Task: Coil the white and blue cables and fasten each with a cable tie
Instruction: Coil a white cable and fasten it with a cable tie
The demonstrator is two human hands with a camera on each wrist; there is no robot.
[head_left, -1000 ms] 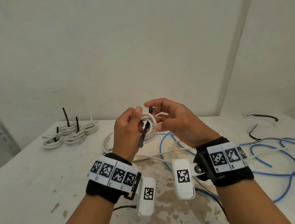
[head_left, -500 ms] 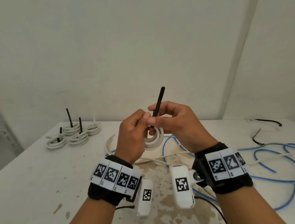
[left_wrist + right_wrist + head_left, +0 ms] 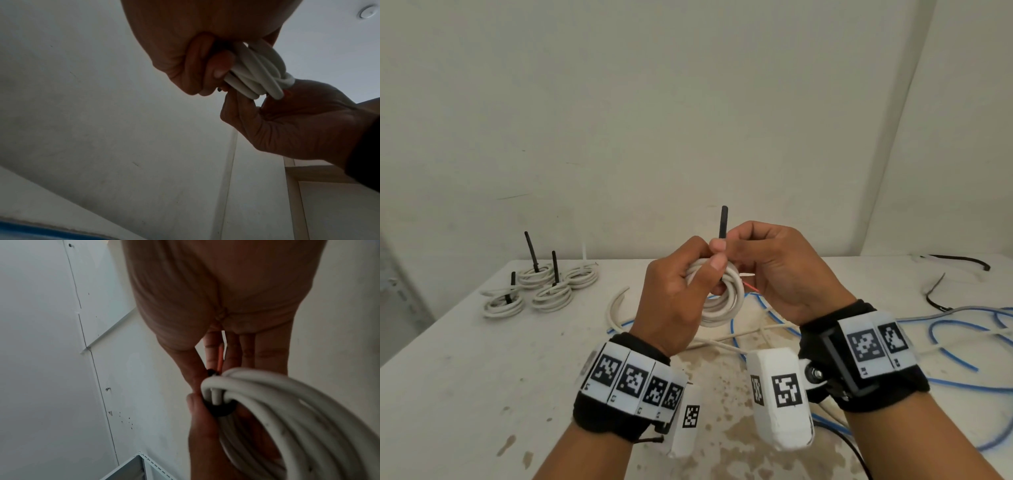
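My left hand point(image 3: 688, 277) grips a small coil of white cable point(image 3: 724, 301) held up above the table. A black cable tie point(image 3: 723, 222) loops round the coil point(image 3: 267, 410), and its tail sticks straight up. My right hand point(image 3: 750, 253) pinches that tail just above the coil, thumb against forefinger. In the left wrist view my left fingers curl round the coil point(image 3: 257, 71). The tie's black band point(image 3: 221, 408) wraps the strands in the right wrist view. A red wire end point(image 3: 751, 287) pokes out of the coil. Loose blue cable point(image 3: 962, 346) lies on the table at the right.
Several tied white coils point(image 3: 541, 284) with upright black tie tails sit at the table's back left. Loose white cable point(image 3: 616, 308) lies under my hands. Black ties point(image 3: 959, 260) lie at the back right. The table point(image 3: 465, 377) meets a wall behind.
The tie's tail, hanging down a second ago, now points up through its head. My right hand has slid up the tail, and the loop sits closer round the coil.
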